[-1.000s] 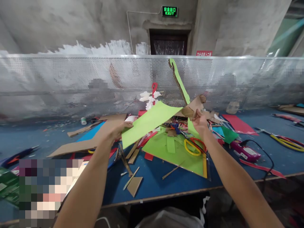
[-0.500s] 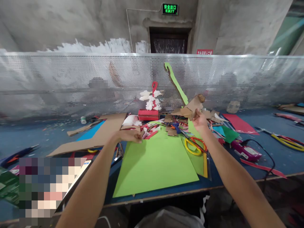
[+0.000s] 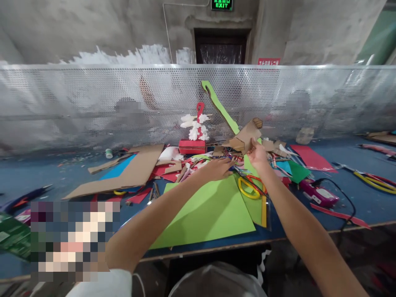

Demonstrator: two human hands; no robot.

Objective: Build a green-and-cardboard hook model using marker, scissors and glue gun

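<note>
A large light-green paper sheet [image 3: 210,210] lies flat on the blue table [image 3: 46,173] in front of me. My left hand [image 3: 216,168] reaches across it, palm down, fingers spread over the paper scraps at its far edge. My right hand [image 3: 256,153] is raised and pinches a brown cardboard piece [image 3: 246,136] with a long green curved strip [image 3: 218,105] standing up from it. Yellow-and-red scissors [image 3: 249,187] lie just below my right wrist.
A red box with a white flower ornament [image 3: 193,138] stands behind the scraps. Long cardboard and a blue sheet [image 3: 123,173] lie to the left. A pink glue gun [image 3: 317,194] with a black cord lies right. A perforated metal screen [image 3: 93,103] closes the table's far side.
The green sheet, held up a second ago, was laid flat on the table. My left hand let go of it and moved right to the scraps. My right hand stays on the cardboard.
</note>
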